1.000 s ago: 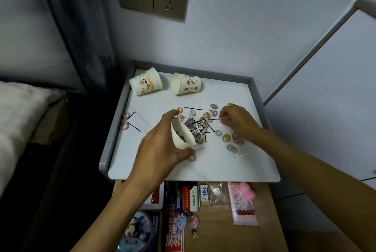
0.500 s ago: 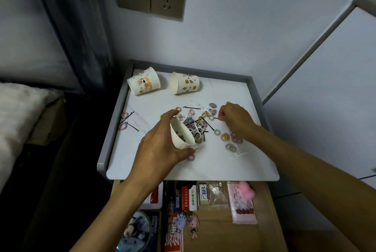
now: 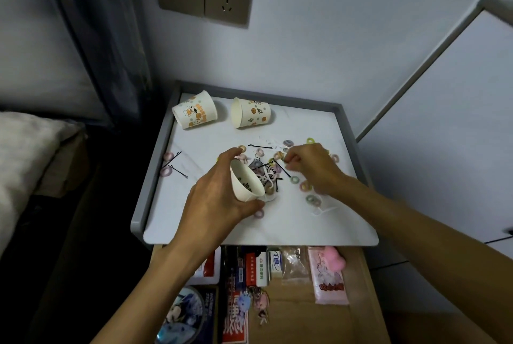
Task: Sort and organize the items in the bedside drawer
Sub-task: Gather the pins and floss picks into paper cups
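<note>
My left hand (image 3: pixel 216 199) grips a white paper cup (image 3: pixel 245 184), tilted with its mouth toward me, a few dark pieces inside. It hovers over a pile of small coloured hair ties (image 3: pixel 308 199) and black bobby pins (image 3: pixel 259 146) spread on the white bedside tabletop (image 3: pixel 211 227). My right hand (image 3: pixel 312 167) is just right of the cup, fingertips curled together and pinching what looks like a thin black bobby pin at the pile's edge. The open drawer (image 3: pixel 361 282) shows below the tabletop.
Two printed paper cups (image 3: pixel 194 113) (image 3: pixel 251 116) lie on their sides at the back. Two ties and pins (image 3: pixel 173 167) sit near the left rim. The drawer holds small boxes (image 3: pixel 258 266), a pink packet (image 3: pixel 329 280), keychains (image 3: pixel 256 302) and a round tin (image 3: pixel 183 313).
Both hands stay over the pile with hardly any shift. My left hand keeps the cup tilted, and my right hand's fingertips stay pinched at the pile's right side.
</note>
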